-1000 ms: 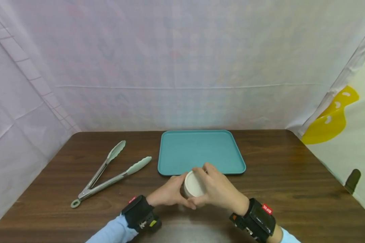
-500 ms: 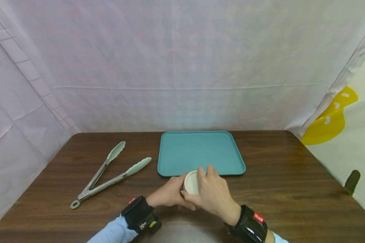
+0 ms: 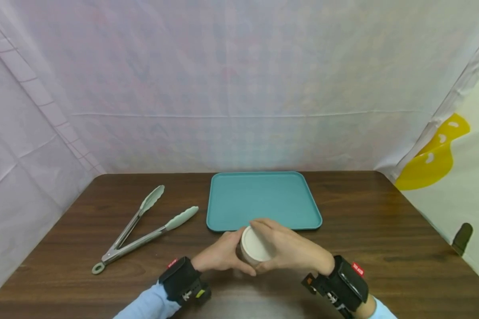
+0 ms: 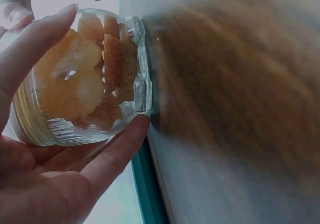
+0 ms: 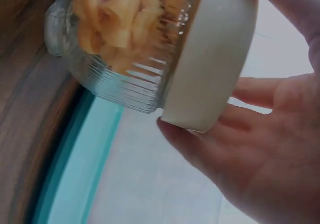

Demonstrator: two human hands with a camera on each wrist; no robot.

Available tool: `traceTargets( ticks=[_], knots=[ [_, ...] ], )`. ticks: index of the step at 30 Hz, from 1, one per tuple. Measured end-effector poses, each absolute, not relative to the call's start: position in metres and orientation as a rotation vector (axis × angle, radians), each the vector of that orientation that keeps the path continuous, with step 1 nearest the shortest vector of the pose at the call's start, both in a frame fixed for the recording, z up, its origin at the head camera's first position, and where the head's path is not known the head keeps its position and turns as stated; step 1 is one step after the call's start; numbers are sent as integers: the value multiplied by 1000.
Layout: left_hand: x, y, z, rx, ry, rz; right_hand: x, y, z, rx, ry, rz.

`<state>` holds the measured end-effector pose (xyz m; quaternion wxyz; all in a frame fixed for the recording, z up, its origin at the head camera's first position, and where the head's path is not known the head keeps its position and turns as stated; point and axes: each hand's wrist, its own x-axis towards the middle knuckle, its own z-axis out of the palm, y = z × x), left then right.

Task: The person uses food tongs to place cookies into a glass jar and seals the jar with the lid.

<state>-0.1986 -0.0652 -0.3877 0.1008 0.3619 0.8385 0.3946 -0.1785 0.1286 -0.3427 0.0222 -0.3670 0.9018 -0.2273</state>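
A clear glass jar (image 4: pixel 75 78) with orange-brown dried slices inside stands on the table before the tray, capped by an off-white lid (image 3: pixel 257 244). My left hand (image 3: pixel 225 252) grips the jar's glass body, thumb on one side and fingers on the other, as the left wrist view (image 4: pixel 55 179) shows from close by. Over the top, my right hand (image 3: pixel 289 248) holds the lid (image 5: pixel 215 53) by its rim between thumb and fingers. In the right wrist view the lid sits on the jar's mouth, against the ribbed glass.
Behind the jar lies a teal tray (image 3: pixel 263 199) on the dark wooden table (image 3: pixel 367 248). Metal tongs (image 3: pixel 143 241) with pale green tips rest spread apart at the left. A white cloth (image 3: pixel 231 88) hangs behind the table.
My right hand has twisted on the lid, first one way, then back, its wrist swinging in and out again. The left hand and the jar have stayed in place.
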Motion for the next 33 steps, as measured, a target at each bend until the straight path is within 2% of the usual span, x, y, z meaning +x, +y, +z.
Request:
traceTargets(
  ticks=[18,33],
  knots=[
    [-199,-64,-390,1048,2504,1173,-178,123,-354,-1246,3085,-638],
    [-197,-65,-389,1039,2488,1189,-166,110,-365,-1064,3433,-545]
  ],
)
